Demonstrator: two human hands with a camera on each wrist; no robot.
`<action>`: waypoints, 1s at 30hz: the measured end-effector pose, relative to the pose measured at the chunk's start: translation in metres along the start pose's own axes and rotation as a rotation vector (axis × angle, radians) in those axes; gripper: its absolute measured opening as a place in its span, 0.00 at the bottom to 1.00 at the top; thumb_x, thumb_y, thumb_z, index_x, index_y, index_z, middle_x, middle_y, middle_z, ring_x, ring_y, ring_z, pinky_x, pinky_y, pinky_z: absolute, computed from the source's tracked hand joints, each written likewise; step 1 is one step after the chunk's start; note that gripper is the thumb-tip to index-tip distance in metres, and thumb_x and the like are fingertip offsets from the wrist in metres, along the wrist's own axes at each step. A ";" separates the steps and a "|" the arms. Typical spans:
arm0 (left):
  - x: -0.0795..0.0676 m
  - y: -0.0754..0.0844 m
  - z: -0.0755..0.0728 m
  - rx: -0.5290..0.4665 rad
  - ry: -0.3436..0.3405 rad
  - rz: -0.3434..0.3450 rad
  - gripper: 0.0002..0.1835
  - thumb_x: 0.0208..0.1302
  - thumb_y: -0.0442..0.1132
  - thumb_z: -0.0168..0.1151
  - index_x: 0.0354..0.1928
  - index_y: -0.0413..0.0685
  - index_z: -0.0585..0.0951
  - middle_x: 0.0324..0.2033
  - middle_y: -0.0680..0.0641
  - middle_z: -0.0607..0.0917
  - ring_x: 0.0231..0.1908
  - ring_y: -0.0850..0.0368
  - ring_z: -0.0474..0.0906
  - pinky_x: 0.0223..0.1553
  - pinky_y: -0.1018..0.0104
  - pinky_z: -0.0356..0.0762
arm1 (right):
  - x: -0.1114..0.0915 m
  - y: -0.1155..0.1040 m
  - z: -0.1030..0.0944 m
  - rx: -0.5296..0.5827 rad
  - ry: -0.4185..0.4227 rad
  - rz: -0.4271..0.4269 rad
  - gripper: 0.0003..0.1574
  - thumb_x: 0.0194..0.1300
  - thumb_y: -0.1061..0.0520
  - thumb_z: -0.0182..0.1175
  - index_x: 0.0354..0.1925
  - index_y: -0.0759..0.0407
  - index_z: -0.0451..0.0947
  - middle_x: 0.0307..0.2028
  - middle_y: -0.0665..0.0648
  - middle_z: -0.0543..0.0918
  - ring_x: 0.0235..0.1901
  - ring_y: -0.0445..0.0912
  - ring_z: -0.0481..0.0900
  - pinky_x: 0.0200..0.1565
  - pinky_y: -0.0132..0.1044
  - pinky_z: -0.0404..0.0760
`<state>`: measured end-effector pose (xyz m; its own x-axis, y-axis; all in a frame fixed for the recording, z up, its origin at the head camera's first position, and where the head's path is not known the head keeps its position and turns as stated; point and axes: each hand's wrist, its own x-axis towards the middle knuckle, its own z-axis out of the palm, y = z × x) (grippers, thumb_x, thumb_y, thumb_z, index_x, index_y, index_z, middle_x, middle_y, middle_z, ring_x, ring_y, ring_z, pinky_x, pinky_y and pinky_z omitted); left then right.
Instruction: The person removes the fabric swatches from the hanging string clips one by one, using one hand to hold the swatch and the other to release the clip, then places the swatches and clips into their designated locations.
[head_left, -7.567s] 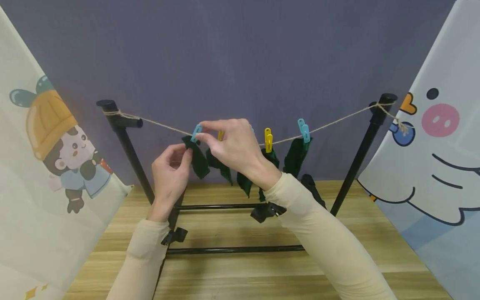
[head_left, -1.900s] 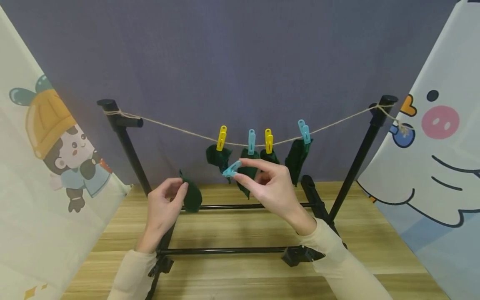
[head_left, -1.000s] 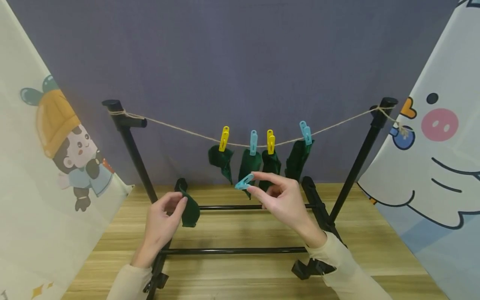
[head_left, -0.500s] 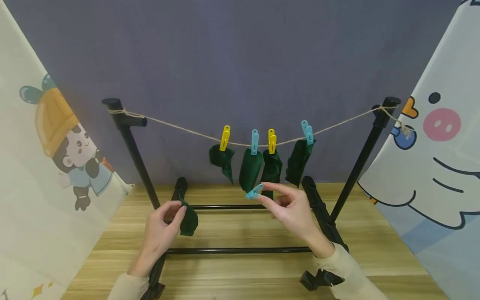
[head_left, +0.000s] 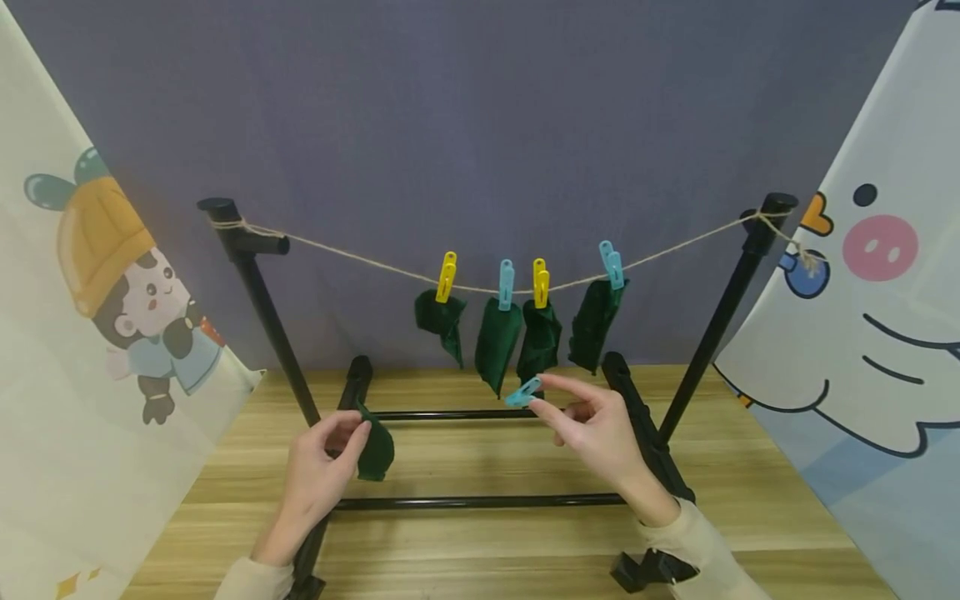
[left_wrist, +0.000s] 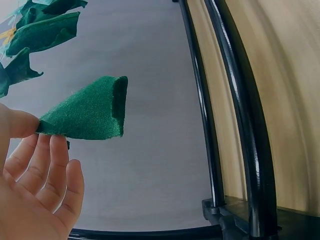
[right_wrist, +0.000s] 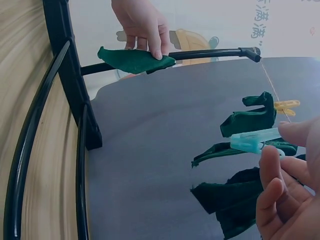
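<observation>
My left hand [head_left: 318, 475] pinches a small dark green cloth [head_left: 376, 450] between thumb and fingers, low on the left inside the rack. In the left wrist view that cloth [left_wrist: 90, 110] hangs free of the line. Between the thumb and forefinger of my right hand [head_left: 600, 433] is a light blue clothespin [head_left: 523, 392], apart from the string. Above it, the twine [head_left: 360, 260] carries several green cloths [head_left: 498, 346], each under a pin: a yellow clothespin [head_left: 446, 277], a blue clothespin [head_left: 506, 285], another yellow clothespin [head_left: 541, 283] and another blue clothespin [head_left: 612, 265].
A black rack with a left post [head_left: 262, 308] and a right post [head_left: 720, 325] bears the twine. Its lower crossbar [head_left: 480, 502] runs just above the wooden table [head_left: 480, 550]. Printed sheets with a cartoon child [head_left: 150, 292] and a pink-snouted figure [head_left: 881, 248] flank it.
Earlier, both hands were at the twine with the cloth and blue clothespin. Since then both have come down, the left with the cloth, the right drifting rightward with the pin.
</observation>
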<state>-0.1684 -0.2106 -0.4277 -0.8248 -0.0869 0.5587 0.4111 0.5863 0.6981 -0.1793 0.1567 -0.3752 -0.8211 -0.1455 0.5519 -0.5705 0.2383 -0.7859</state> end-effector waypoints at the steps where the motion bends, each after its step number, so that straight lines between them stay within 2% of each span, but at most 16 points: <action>1: 0.000 0.000 0.000 0.003 -0.003 -0.001 0.04 0.71 0.32 0.69 0.44 0.43 0.88 0.32 0.51 0.90 0.30 0.70 0.81 0.35 0.76 0.80 | -0.001 0.000 0.000 -0.001 0.002 0.001 0.21 0.68 0.67 0.71 0.59 0.62 0.87 0.31 0.43 0.89 0.13 0.39 0.77 0.12 0.34 0.65; 6: -0.002 -0.003 -0.001 -0.001 -0.015 0.003 0.04 0.71 0.31 0.69 0.44 0.43 0.88 0.31 0.51 0.90 0.29 0.70 0.81 0.34 0.75 0.80 | -0.004 0.004 -0.003 -0.001 -0.003 0.030 0.21 0.68 0.66 0.71 0.59 0.62 0.87 0.29 0.38 0.88 0.12 0.39 0.76 0.11 0.34 0.61; 13: -0.008 -0.005 -0.002 0.008 -0.027 -0.007 0.03 0.71 0.31 0.69 0.43 0.44 0.88 0.30 0.53 0.90 0.30 0.70 0.81 0.34 0.74 0.81 | -0.011 0.012 -0.006 0.007 -0.002 0.070 0.21 0.69 0.64 0.71 0.59 0.61 0.87 0.22 0.45 0.87 0.12 0.39 0.77 0.11 0.34 0.60; 16: -0.010 -0.006 -0.002 0.026 -0.039 -0.022 0.03 0.71 0.32 0.69 0.43 0.45 0.88 0.30 0.54 0.89 0.30 0.70 0.81 0.34 0.72 0.82 | -0.016 0.013 -0.008 0.005 0.000 0.091 0.21 0.69 0.63 0.71 0.60 0.61 0.86 0.14 0.45 0.82 0.11 0.40 0.76 0.10 0.34 0.59; 18: -0.012 -0.007 -0.002 0.033 -0.045 -0.018 0.03 0.71 0.32 0.69 0.43 0.45 0.88 0.30 0.55 0.90 0.30 0.71 0.81 0.34 0.71 0.82 | -0.018 0.016 -0.010 0.005 0.000 0.106 0.21 0.70 0.63 0.71 0.60 0.61 0.86 0.15 0.45 0.83 0.11 0.40 0.75 0.10 0.34 0.59; 21: -0.015 -0.008 -0.002 0.033 -0.054 -0.014 0.04 0.71 0.31 0.68 0.44 0.45 0.88 0.31 0.54 0.90 0.30 0.71 0.82 0.35 0.71 0.82 | -0.021 0.020 -0.014 -0.002 -0.001 0.124 0.21 0.71 0.63 0.70 0.61 0.61 0.86 0.23 0.47 0.88 0.12 0.40 0.76 0.10 0.34 0.58; 23: -0.018 -0.009 -0.003 0.027 -0.058 -0.023 0.03 0.71 0.31 0.68 0.44 0.45 0.88 0.31 0.54 0.90 0.31 0.71 0.82 0.35 0.71 0.82 | -0.023 0.023 -0.016 -0.006 0.000 0.136 0.21 0.71 0.62 0.70 0.61 0.60 0.86 0.33 0.50 0.92 0.13 0.41 0.77 0.11 0.34 0.59; 26: -0.021 -0.011 -0.005 0.029 -0.063 -0.051 0.03 0.72 0.32 0.68 0.44 0.46 0.88 0.31 0.55 0.90 0.31 0.71 0.81 0.35 0.71 0.82 | -0.026 0.027 -0.021 -0.020 0.003 0.150 0.21 0.71 0.62 0.70 0.61 0.59 0.86 0.47 0.53 0.92 0.14 0.42 0.79 0.11 0.35 0.60; 30: -0.026 -0.012 -0.007 0.042 -0.068 -0.069 0.03 0.73 0.33 0.68 0.43 0.46 0.88 0.30 0.56 0.89 0.30 0.71 0.81 0.35 0.71 0.82 | -0.031 0.031 -0.027 -0.030 0.005 0.174 0.21 0.71 0.62 0.70 0.61 0.60 0.85 0.47 0.49 0.91 0.14 0.41 0.78 0.11 0.33 0.59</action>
<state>-0.1490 -0.2207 -0.4472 -0.8755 -0.0747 0.4774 0.3369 0.6139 0.7139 -0.1715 0.1946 -0.4093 -0.9075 -0.0943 0.4094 -0.4185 0.2881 -0.8613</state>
